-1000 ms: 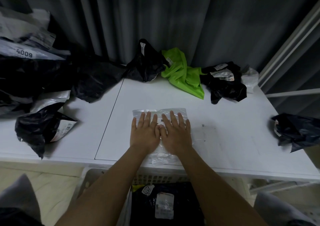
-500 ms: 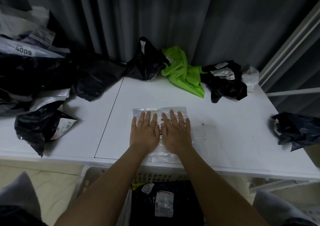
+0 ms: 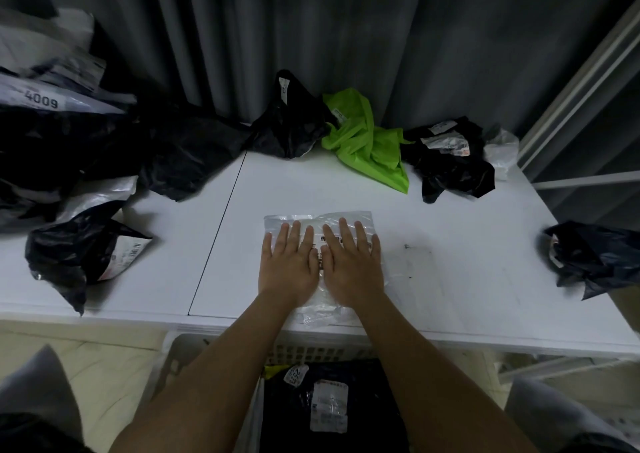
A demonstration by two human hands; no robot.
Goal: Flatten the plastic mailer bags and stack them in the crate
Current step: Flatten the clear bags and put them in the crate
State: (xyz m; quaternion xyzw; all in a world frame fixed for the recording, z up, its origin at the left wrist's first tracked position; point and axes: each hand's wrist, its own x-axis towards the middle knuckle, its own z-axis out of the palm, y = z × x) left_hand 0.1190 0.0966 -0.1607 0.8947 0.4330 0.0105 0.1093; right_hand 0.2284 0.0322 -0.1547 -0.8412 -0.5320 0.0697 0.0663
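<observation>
Flattening step: left hand (image 3: 289,267) and right hand (image 3: 351,265) lie side by side, fingers straight, palms pressing a clear mailer bag (image 3: 318,220) on the near middle of the desk (image 3: 467,279). Neither hand grasps anything. Next, likely: smooth outward, then lift the bag down into the crate (image 3: 214,345) below the near edge, onto the black bags there. Crumpled bags wait at far and left.

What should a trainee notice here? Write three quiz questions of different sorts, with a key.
1. True or false: both hands press flat on the clear crinkled plastic mailer bag.
2. What colour is the crumpled bag between two black ones at the white table's back? A red, B lime green, C blue.
3. Where does the white slatted plastic crate sit?

Key: 1 true: left hand, right hand. 2 B. 3 Below the table's near edge.
</observation>
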